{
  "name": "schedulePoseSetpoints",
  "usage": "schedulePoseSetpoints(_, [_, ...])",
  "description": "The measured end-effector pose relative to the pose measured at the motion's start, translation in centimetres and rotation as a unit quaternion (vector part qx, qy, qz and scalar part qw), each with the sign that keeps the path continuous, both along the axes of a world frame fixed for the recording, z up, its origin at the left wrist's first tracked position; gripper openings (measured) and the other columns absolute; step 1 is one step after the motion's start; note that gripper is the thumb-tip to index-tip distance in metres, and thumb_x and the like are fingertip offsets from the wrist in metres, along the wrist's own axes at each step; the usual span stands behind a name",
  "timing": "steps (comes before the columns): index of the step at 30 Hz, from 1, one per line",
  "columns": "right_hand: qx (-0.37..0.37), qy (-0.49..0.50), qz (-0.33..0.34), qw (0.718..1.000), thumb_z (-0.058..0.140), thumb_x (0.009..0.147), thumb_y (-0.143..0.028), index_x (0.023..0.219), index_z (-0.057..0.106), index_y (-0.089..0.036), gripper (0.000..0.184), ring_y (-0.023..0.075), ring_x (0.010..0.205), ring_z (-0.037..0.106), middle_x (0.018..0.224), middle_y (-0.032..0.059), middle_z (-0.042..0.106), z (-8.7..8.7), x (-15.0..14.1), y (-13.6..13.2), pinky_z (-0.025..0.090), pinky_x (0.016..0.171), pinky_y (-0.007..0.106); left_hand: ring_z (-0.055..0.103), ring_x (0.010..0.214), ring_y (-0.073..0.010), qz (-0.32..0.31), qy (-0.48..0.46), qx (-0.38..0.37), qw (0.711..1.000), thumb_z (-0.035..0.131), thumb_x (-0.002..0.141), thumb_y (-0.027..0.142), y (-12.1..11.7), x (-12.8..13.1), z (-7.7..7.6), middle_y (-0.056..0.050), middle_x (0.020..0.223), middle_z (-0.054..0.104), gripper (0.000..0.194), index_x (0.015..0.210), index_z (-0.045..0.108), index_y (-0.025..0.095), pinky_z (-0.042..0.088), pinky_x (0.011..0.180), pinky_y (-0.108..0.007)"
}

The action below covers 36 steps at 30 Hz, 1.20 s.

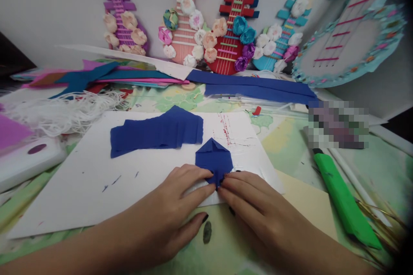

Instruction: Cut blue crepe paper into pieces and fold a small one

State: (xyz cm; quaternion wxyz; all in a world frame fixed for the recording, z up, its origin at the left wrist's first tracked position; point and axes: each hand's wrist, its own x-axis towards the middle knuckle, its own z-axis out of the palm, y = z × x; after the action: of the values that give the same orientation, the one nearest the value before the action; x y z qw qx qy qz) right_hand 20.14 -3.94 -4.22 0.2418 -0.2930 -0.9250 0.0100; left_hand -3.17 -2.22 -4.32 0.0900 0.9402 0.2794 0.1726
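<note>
A small folded piece of blue paper (214,161) lies near the front edge of a white board (77,193), its far end creased to a point. My left hand (189,200) presses on its near left side, fingers closed on the edge. From the right, my right hand (254,202) pinches the same near end, so the two sets of fingertips almost meet there. The fingers partly hide the paper's near tip. Farther back on the board, several blue paper pieces (148,134) overlap in a flat pile.
Paper-flower-trimmed model instruments, including a red one (222,49), lean on the back wall. Long blue strips (258,86) lie before them. White string (74,109) and a white device (29,163) are left; a green-handled tool (346,200) and gold scissors (376,212) are right.
</note>
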Motion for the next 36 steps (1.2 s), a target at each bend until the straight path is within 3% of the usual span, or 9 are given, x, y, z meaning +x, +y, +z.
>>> schedulePoseSetpoints(20, [0.017, -0.016, -0.001, 1.000, 0.035, 0.098, -0.016, 0.118, 0.060, -0.005, 0.034, 0.0246, 0.107, 0.053, 0.108, 0.0145, 0.065, -0.31, -0.21, 0.17, 0.042, 0.095, 0.040, 0.045, 0.125, -0.0271, 0.000, 0.009, 0.057, 0.998, 0.046, 0.087, 0.013, 0.03, 0.30, 0.24, -0.014, 0.128, 0.056, 0.042, 0.129, 0.044, 0.012, 0.048, 0.097, -0.047])
schedulePoseSetpoints(36, [0.043, -0.052, -0.015, 0.998, 0.037, 0.097, -0.019, 0.126, 0.057, -0.009, 0.036, 0.0256, 0.112, 0.051, 0.117, 0.0115, 0.065, -0.80, -0.12, -0.10, 0.039, 0.097, 0.043, 0.046, 0.122, -0.0257, 0.028, -0.008, 0.014, 0.999, 0.048, 0.084, 0.015, 0.00, 0.16, -0.07, -0.014, 0.131, 0.051, 0.044, 0.128, 0.048, 0.013, 0.048, 0.099, -0.042])
